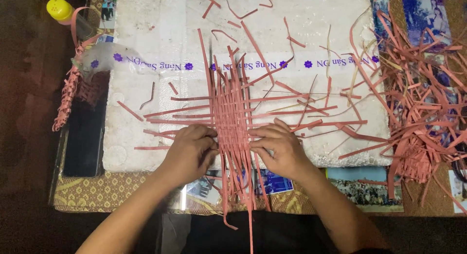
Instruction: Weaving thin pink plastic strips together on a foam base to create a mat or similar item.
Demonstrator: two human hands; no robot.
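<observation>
**Both hands pressing on a half-woven mat of reddish strips**

The left hand (190, 149) is curling its fingers down onto the left edge of the woven patch (231, 119), its grip closing on the ends of the strips there; whether it is pinching a single strip cannot be told. The right hand (278, 147) is resting on the patch's right edge, fingers bent and pressing the crosswise strips flat, its grip likewise drawn together against the weave.

The woven patch is lying between the two hands, near the front edge of a white foam board (146, 30). Long upright strips are running from the board's middle down past its front edge toward the person, while crosswise strips are sticking out to both sides.

Short loose offcuts (228, 13) are lying scattered over the far part of the board. A large heap of loose strips (423, 103) is spilling over the board's right side. Left of the board, a narrow finished woven band (68, 96) is hanging beside a dark phone (83, 137), and a yellow-capped bottle (61, 10) is standing at the far left corner. Photographs (367, 188) are showing under the tabletop (97, 193) surface.
</observation>
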